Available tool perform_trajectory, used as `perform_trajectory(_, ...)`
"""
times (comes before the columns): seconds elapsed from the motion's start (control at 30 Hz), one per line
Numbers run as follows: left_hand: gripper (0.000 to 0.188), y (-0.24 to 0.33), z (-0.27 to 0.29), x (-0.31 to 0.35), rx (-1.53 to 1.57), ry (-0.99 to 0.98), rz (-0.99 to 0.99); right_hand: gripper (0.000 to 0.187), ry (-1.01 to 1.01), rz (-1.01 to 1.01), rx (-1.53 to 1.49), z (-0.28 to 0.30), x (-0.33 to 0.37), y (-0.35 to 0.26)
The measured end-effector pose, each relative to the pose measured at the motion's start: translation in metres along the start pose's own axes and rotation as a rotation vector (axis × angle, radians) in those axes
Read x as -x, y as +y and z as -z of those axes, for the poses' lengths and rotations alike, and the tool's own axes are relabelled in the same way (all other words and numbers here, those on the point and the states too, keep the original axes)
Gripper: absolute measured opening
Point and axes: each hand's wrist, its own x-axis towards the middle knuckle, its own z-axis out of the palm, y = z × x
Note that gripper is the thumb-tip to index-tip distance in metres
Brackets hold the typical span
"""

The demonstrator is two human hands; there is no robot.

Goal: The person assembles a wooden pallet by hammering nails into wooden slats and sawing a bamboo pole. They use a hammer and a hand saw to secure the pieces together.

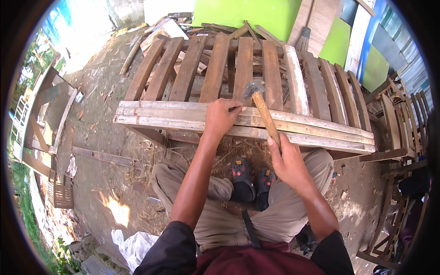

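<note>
My right hand [289, 158] is wrapped round the lower part of a hammer's wooden handle. The hammer [264, 111] tilts up and away from me, its dark metal head just above the slatted wooden frame. My left hand [219, 115] rests at the frame's near edge, fingers closed on a short dark thing [235, 108] that points right; its kind is too small to make out. Beneath both hands run long pale wooden strips [169, 114], lying side by side along the near edge. Brown slats [215, 64] stretch away behind them, one with flaking white paint [295, 78].
Wood scraps [153, 41] lie beyond the frame, before a green panel [247, 17]. A broom [304, 39] leans there. More slatted wood [398, 119] stands at the right, a wooden structure [55, 114] at the left. A white plastic bag [135, 247] lies at lower left.
</note>
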Motion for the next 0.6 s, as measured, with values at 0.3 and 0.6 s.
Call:
perform_trajectory(0.3,0.023,-0.001,0.0,0.003,0.001,-0.005,-0.003,0.036,-0.035,0.035,-0.02,0.009,-0.005,-0.006)
perform_trajectory(0.6,0.023,0.002,0.003,0.003,0.004,-0.022,0.018,0.037,-0.063,0.014,0.0,0.023,-0.007,-0.015)
